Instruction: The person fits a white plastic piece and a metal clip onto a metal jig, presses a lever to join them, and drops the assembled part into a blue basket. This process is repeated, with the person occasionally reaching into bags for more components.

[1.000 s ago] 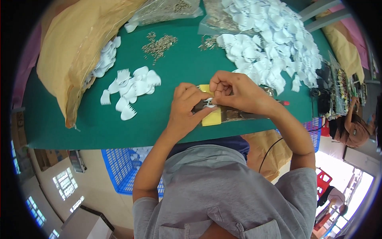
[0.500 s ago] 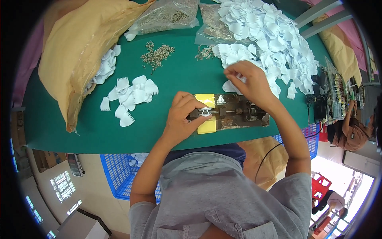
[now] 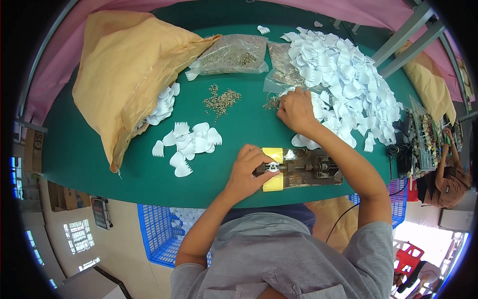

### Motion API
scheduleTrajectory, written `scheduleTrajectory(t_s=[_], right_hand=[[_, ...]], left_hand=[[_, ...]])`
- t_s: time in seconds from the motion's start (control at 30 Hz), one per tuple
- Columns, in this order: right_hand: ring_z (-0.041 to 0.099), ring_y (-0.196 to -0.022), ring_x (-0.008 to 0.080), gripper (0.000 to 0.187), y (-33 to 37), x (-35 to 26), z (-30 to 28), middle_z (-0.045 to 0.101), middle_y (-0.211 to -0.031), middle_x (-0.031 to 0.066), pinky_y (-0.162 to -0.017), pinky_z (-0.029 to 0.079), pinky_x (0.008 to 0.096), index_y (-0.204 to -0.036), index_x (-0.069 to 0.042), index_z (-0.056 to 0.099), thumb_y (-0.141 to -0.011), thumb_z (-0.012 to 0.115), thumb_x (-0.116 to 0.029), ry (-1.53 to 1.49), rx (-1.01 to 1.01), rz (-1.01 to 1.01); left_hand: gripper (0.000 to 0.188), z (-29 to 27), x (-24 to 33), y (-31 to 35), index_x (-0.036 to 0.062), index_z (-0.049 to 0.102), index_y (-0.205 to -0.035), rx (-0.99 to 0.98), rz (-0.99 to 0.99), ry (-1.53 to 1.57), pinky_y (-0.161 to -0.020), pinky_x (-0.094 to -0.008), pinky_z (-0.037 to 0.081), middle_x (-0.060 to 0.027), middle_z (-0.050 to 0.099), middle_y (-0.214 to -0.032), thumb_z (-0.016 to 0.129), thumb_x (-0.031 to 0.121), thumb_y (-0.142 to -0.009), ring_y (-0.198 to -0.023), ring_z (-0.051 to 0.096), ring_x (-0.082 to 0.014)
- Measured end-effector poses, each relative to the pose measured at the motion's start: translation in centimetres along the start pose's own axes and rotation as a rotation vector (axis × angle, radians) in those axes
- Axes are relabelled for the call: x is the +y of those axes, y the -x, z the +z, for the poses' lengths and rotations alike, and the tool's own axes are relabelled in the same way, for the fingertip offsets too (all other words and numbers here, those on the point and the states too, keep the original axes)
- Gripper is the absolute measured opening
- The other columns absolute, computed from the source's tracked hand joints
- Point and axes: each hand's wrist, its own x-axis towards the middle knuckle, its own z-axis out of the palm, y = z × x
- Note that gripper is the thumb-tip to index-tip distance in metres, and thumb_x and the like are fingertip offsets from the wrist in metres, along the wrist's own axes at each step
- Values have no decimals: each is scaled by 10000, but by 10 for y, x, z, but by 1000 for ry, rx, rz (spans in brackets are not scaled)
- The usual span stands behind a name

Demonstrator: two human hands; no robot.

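My left hand (image 3: pixel 249 172) pinches a small white plastic piece (image 3: pixel 272 167) between thumb and index finger. The piece sits at the left end of a dark metal fixture (image 3: pixel 294 167), between two yellow patches (image 3: pixel 273 182). My right hand (image 3: pixel 297 110) is farther off, fingers curled down at the edge of a small heap of thin metal pins (image 3: pixel 272 102). Its fingertips are partly hidden, so what they hold cannot be made out. Just right of that hand begins a large pile of white comb-toothed plastic pieces (image 3: pixel 343 74).
Left of centre lie small metal parts (image 3: pixel 222 102) and a smaller group of white pieces (image 3: pixel 191 142). A tan sack (image 3: pixel 124 70) spills white pieces at the left. Clear bags (image 3: pixel 234 55) lie at the back. A blue basket (image 3: pixel 154 239) stands below the table's front edge.
The head view has shifted, so the whole scene sits lower and farther right. My right hand has moved left from the white pile to the pins. My left hand keeps its pinch.
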Motion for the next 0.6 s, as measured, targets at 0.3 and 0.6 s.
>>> scheduleTrajectory(t_s=[0.3,0.6], right_hand=[[512,-782,237,98,77,-32,-89,576,-769,43,-742,446,354,-810,-60,621,-804,718,-75,-684,-233,-250],[573,-847,302,114,95,-39,-85,600,-799,109,-780,495,421,-794,-37,631,-806,729,-93,-451,-279,-331]], left_hand=[[281,-3,-1,-4,51,706,-973,27,-7,-5,-851,-387,491,-84,635,-945,895,102,-771,-982,589,-278],[270,1,-2,-4,63,730,-984,17,-57,40,-839,-350,488,-56,629,-947,891,67,-767,-979,584,-236]])
